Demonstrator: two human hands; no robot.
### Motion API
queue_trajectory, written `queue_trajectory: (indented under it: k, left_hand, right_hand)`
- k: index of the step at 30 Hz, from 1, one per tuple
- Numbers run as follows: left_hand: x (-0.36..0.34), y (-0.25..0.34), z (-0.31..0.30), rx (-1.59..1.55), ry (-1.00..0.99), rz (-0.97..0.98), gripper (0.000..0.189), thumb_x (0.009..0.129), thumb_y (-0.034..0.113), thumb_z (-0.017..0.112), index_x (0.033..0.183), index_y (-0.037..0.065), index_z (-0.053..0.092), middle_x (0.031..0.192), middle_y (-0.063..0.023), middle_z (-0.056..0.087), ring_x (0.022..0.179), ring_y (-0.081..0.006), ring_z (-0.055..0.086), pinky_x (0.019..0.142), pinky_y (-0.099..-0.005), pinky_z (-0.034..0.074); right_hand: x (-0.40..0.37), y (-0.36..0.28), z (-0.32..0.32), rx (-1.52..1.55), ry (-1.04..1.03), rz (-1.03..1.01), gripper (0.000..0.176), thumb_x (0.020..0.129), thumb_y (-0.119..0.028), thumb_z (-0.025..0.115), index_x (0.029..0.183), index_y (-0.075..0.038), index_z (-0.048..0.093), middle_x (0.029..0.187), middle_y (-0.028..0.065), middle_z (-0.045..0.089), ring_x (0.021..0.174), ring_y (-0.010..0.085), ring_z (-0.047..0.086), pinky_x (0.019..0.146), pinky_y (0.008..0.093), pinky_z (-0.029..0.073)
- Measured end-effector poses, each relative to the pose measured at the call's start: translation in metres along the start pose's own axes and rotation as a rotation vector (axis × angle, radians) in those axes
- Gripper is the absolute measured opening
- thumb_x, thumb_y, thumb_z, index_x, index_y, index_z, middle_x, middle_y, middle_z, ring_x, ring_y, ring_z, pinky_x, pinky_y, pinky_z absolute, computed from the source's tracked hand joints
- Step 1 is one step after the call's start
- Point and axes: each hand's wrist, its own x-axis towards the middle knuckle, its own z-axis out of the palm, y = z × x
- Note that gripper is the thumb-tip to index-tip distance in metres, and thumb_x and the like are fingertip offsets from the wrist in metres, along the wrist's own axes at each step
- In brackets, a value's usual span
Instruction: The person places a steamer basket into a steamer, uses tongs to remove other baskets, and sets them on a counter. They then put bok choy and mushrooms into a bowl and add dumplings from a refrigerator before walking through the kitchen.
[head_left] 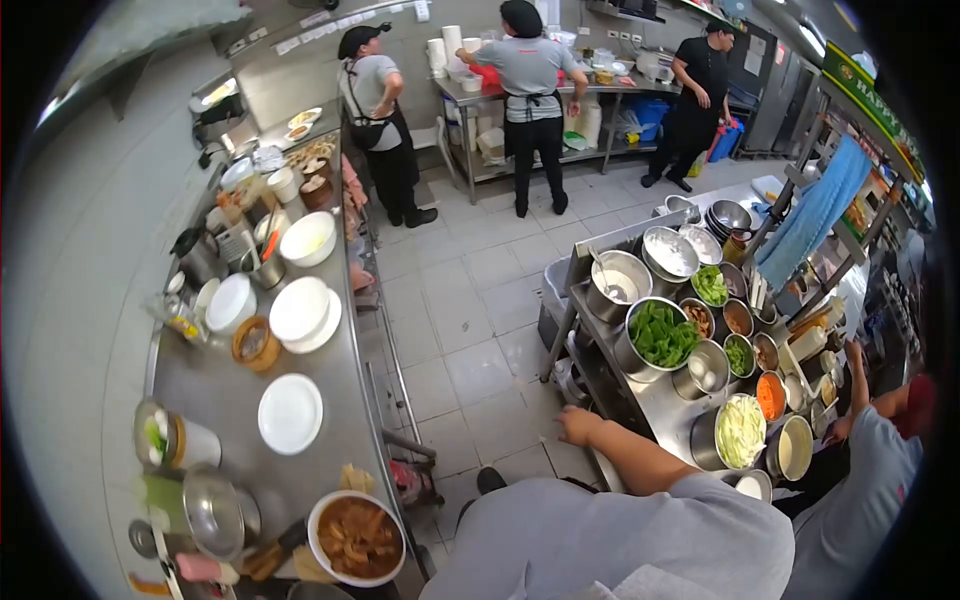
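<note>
My right hand point(577, 426) hangs over the floor just left of the right-hand counter, with loosely bent fingers, slightly apart, and nothing visible in them. Nearest to it are the counter's edge and the pots on top, among them a steel pot of green leaves point(662, 334) and one of pale shredded vegetable point(740, 432). My left hand is out of view. On the left counter, a white bowl of brown stew point(357, 538) stands near the front, with a stack of white plates point(291, 413) beyond it.
Steel counters point(350, 425) run along the left and right point(660, 410), with tiled floor point(480, 350) between. Three people stand at the back near a work table point(600, 88). Another person's sleeve point(870, 470) is close at the right. A blue towel point(815, 215) hangs from a shelf.
</note>
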Motion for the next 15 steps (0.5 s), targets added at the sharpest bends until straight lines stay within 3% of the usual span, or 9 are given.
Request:
queue_trajectory:
  k: [2,3,6,7,9,10,12,13,15]
  left_hand:
    - [0.064,0.005,0.076,0.36,0.171,0.372,0.057,0.103,0.037,0.062,0.144,-0.003,0.058,0.141,-0.0287,0.062,0.127,-0.0401,0.063,0.103,-0.054,0.051]
    - [0.092,0.039,0.084,0.343,0.181,0.39,0.057,0.103,0.037,0.062,0.144,-0.003,0.058,0.141,-0.0287,0.062,0.127,-0.0401,0.063,0.103,-0.054,0.051]
    - [0.207,0.214,0.086,-0.68,0.013,0.246,0.047,0.092,0.005,0.066,0.139,0.001,0.063,0.146,-0.0224,0.06,0.132,-0.0401,0.058,0.109,-0.0461,0.048]
    - [0.226,0.268,0.077,-0.697,0.016,0.271,0.047,0.092,0.005,0.066,0.139,0.001,0.063,0.146,-0.0224,0.06,0.132,-0.0401,0.058,0.109,-0.0461,0.048]
    - [0.239,0.362,0.056,-0.934,-0.411,0.499,0.05,0.092,0.006,0.069,0.141,0.001,0.058,0.161,-0.0218,0.044,0.145,-0.0414,0.046,0.119,-0.0491,0.037]
    - [0.246,0.394,0.061,-0.944,-0.407,0.52,0.05,0.092,0.006,0.069,0.141,0.001,0.058,0.161,-0.0218,0.044,0.145,-0.0414,0.046,0.119,-0.0491,0.037]
    - [0.259,0.459,0.072,-0.829,-0.547,0.859,0.048,0.091,0.003,0.07,0.138,0.001,0.059,0.157,-0.0213,0.049,0.144,-0.0401,0.048,0.117,-0.0479,0.039]
    - [0.259,0.491,0.082,-0.865,-0.457,0.925,0.042,0.089,0.002,0.07,0.131,0.0,0.063,0.155,-0.0197,0.051,0.135,-0.0366,0.056,0.108,-0.0435,0.046]
    - [0.257,0.554,0.091,-0.944,-0.631,0.797,0.041,0.089,0.002,0.07,0.129,0.0,0.064,0.154,-0.0188,0.052,0.129,-0.0338,0.06,0.102,-0.0411,0.049]
  right_hand:
    - [0.022,-0.007,-0.047,0.052,0.085,0.005,0.066,0.093,-0.046,0.075,0.15,-0.019,0.056,0.154,0.0218,0.049,0.138,0.0417,0.053,0.112,0.0485,0.048]
    - [0.024,-0.021,-0.076,0.088,0.137,-0.003,0.066,0.093,-0.044,0.075,0.151,-0.018,0.055,0.155,0.0225,0.047,0.139,0.0424,0.052,0.112,0.0492,0.048]
    - [0.041,-0.047,-0.149,0.202,0.273,-0.092,0.067,0.094,-0.039,0.075,0.153,-0.017,0.053,0.159,0.0231,0.043,0.14,0.0432,0.051,0.113,0.0501,0.047]
    - [0.047,-0.05,-0.171,0.249,0.35,-0.189,0.066,0.095,-0.036,0.075,0.154,-0.016,0.052,0.161,0.023,0.041,0.14,0.0433,0.051,0.113,0.0503,0.047]
    - [0.059,-0.052,-0.217,0.297,0.417,-0.218,0.066,0.095,-0.035,0.075,0.154,-0.016,0.051,0.161,0.0232,0.04,0.14,0.0436,0.051,0.113,0.0502,0.047]
    - [0.065,-0.048,-0.24,0.324,0.475,-0.265,0.065,0.096,-0.033,0.074,0.154,-0.015,0.051,0.162,0.0234,0.039,0.14,0.0439,0.051,0.113,0.0501,0.047]
    - [0.076,-0.032,-0.292,0.361,0.513,-0.285,0.065,0.096,-0.034,0.074,0.153,-0.016,0.051,0.162,0.0234,0.04,0.139,0.0441,0.051,0.113,0.0496,0.047]
    - [0.084,-0.021,-0.317,0.383,0.537,-0.318,0.064,0.096,-0.035,0.074,0.153,-0.016,0.051,0.162,0.0233,0.041,0.138,0.0444,0.052,0.113,0.0492,0.047]
    - [0.103,0.013,-0.361,0.363,0.606,-0.286,0.064,0.096,-0.036,0.074,0.153,-0.016,0.052,0.161,0.0233,0.041,0.138,0.0445,0.053,0.112,0.0493,0.047]
